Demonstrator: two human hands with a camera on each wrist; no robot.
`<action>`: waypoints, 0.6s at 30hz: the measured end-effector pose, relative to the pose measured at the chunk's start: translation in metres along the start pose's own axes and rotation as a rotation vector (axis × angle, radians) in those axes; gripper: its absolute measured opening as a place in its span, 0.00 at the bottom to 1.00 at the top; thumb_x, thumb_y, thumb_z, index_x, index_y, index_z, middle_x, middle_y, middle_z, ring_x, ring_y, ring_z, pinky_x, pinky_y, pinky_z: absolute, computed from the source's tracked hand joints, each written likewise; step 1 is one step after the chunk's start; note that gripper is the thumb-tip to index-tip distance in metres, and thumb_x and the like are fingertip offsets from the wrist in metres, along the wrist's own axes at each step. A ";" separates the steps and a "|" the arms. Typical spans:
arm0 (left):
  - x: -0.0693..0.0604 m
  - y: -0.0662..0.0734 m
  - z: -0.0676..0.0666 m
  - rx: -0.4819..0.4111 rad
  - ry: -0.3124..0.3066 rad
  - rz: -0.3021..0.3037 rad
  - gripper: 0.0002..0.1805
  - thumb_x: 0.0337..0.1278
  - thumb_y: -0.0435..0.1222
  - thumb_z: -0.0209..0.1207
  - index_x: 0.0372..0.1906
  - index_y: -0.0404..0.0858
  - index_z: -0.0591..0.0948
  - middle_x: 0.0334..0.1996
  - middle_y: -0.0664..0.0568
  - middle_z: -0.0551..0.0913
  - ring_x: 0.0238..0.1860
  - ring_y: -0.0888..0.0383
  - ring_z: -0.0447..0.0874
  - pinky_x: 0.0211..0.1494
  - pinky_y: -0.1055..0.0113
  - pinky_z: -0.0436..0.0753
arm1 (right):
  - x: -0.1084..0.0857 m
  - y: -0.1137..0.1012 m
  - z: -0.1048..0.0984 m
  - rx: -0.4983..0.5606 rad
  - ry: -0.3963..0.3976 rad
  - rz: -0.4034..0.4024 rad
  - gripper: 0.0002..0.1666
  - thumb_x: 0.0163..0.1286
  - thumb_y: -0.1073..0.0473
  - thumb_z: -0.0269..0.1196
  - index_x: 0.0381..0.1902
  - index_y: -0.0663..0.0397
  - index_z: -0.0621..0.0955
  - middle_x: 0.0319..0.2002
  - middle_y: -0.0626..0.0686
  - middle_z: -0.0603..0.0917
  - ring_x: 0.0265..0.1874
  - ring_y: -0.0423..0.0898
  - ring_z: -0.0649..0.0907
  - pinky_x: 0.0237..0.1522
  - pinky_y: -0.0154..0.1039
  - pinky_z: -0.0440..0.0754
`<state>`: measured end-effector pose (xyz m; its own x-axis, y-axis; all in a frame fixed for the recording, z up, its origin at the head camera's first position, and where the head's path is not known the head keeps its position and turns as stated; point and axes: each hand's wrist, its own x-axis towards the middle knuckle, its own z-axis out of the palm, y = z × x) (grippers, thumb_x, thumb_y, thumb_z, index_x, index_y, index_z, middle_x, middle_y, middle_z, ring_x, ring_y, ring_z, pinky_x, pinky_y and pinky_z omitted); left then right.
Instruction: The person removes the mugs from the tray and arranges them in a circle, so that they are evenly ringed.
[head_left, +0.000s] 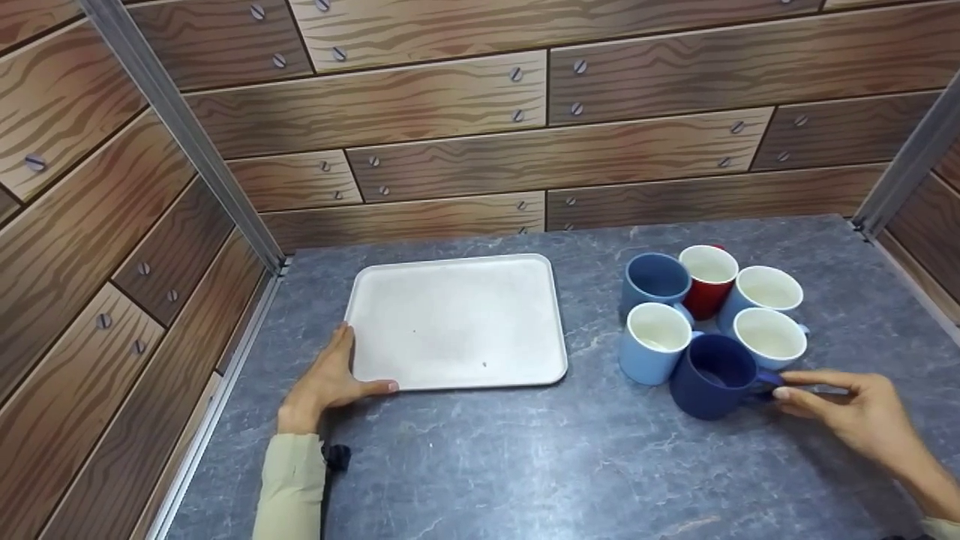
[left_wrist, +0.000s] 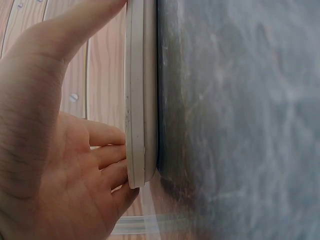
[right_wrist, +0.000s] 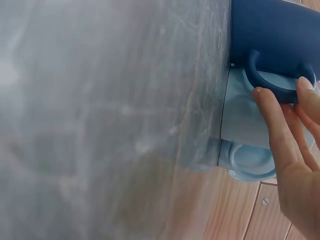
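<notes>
A white rectangular tray (head_left: 457, 322) lies flat on the table. My left hand (head_left: 328, 379) rests against its near-left corner, the thumb along the near edge and the fingers at the left edge. The left wrist view shows those fingers (left_wrist: 112, 155) fairly straight, touching the tray's rim (left_wrist: 137, 100). On the right, my right hand (head_left: 855, 409) pinches the handle of a dark blue mug (head_left: 709, 382) between thumb and fingers. This mug (right_wrist: 280, 35) stands upright at the front of a cluster of mugs. In the right wrist view, the fingertips meet on its handle (right_wrist: 277, 94).
Close behind and beside the dark blue mug stand a light blue mug (head_left: 651, 352), a medium blue mug (head_left: 637, 289), a red mug (head_left: 705, 296) and two more light blue mugs (head_left: 739, 300). Wood-patterned walls (head_left: 450, 127) enclose the grey marbled table (head_left: 510, 465) at the back and sides.
</notes>
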<state>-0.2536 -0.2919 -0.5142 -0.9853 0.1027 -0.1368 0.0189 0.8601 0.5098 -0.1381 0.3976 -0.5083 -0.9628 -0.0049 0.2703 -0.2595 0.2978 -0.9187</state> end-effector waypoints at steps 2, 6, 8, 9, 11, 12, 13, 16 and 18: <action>0.000 0.000 0.000 0.001 0.002 -0.003 0.83 0.38 0.71 0.77 0.86 0.28 0.45 0.87 0.32 0.40 0.87 0.32 0.40 0.87 0.39 0.51 | 0.000 -0.002 0.001 -0.125 0.044 0.024 0.10 0.62 0.81 0.71 0.42 0.78 0.89 0.30 0.44 0.94 0.27 0.40 0.93 0.30 0.33 0.90; 0.000 0.001 0.002 0.003 -0.001 -0.004 0.83 0.38 0.71 0.77 0.86 0.28 0.44 0.87 0.32 0.39 0.86 0.33 0.40 0.88 0.39 0.50 | 0.000 -0.002 0.000 -0.251 0.096 0.046 0.09 0.62 0.75 0.75 0.41 0.72 0.91 0.27 0.40 0.93 0.26 0.33 0.91 0.27 0.25 0.87; 0.001 0.001 0.003 0.003 0.002 -0.003 0.83 0.38 0.71 0.78 0.86 0.28 0.45 0.87 0.32 0.40 0.86 0.32 0.40 0.87 0.39 0.50 | -0.001 -0.001 0.000 -0.275 0.117 0.046 0.08 0.61 0.74 0.77 0.40 0.71 0.91 0.26 0.38 0.92 0.25 0.31 0.90 0.27 0.23 0.86; 0.001 0.001 0.004 0.001 0.001 -0.003 0.83 0.37 0.71 0.78 0.86 0.28 0.45 0.87 0.32 0.40 0.86 0.32 0.40 0.87 0.39 0.50 | -0.001 -0.001 0.000 -0.289 0.125 0.044 0.08 0.61 0.74 0.77 0.39 0.69 0.92 0.26 0.36 0.92 0.25 0.29 0.90 0.26 0.22 0.85; 0.002 0.001 0.004 -0.001 0.000 -0.001 0.83 0.37 0.70 0.78 0.86 0.28 0.45 0.87 0.32 0.40 0.86 0.32 0.41 0.87 0.39 0.51 | -0.004 0.000 0.000 -0.298 0.134 0.047 0.08 0.60 0.74 0.78 0.38 0.69 0.92 0.26 0.34 0.91 0.26 0.28 0.90 0.26 0.21 0.84; 0.002 0.002 0.004 0.001 0.003 -0.001 0.83 0.37 0.70 0.78 0.86 0.28 0.45 0.87 0.32 0.40 0.86 0.32 0.41 0.87 0.39 0.51 | -0.005 0.000 0.000 -0.308 0.142 0.039 0.08 0.59 0.74 0.78 0.38 0.69 0.92 0.27 0.31 0.91 0.26 0.27 0.89 0.27 0.20 0.84; 0.002 0.002 0.004 0.004 0.003 0.000 0.83 0.37 0.70 0.78 0.86 0.28 0.45 0.87 0.32 0.41 0.86 0.33 0.41 0.87 0.38 0.52 | -0.005 0.000 0.000 -0.324 0.154 0.024 0.09 0.58 0.74 0.79 0.37 0.68 0.92 0.28 0.29 0.91 0.27 0.25 0.89 0.27 0.19 0.83; 0.002 0.003 0.004 0.017 -0.005 -0.002 0.83 0.37 0.71 0.78 0.86 0.28 0.46 0.87 0.32 0.41 0.86 0.33 0.42 0.87 0.38 0.53 | -0.005 -0.007 0.000 -0.361 0.187 -0.024 0.11 0.54 0.74 0.81 0.36 0.66 0.92 0.29 0.25 0.89 0.29 0.21 0.87 0.29 0.17 0.81; 0.003 0.006 0.001 0.039 -0.020 -0.004 0.82 0.39 0.71 0.77 0.86 0.27 0.47 0.87 0.32 0.42 0.86 0.33 0.43 0.87 0.38 0.54 | -0.002 -0.016 0.000 -0.373 0.219 -0.069 0.13 0.52 0.76 0.81 0.36 0.66 0.92 0.31 0.22 0.89 0.29 0.19 0.86 0.30 0.16 0.81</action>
<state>-0.2566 -0.2854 -0.5127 -0.9817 0.1089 -0.1564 0.0217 0.8791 0.4761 -0.1315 0.3932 -0.4940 -0.8948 0.1534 0.4193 -0.2392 0.6282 -0.7404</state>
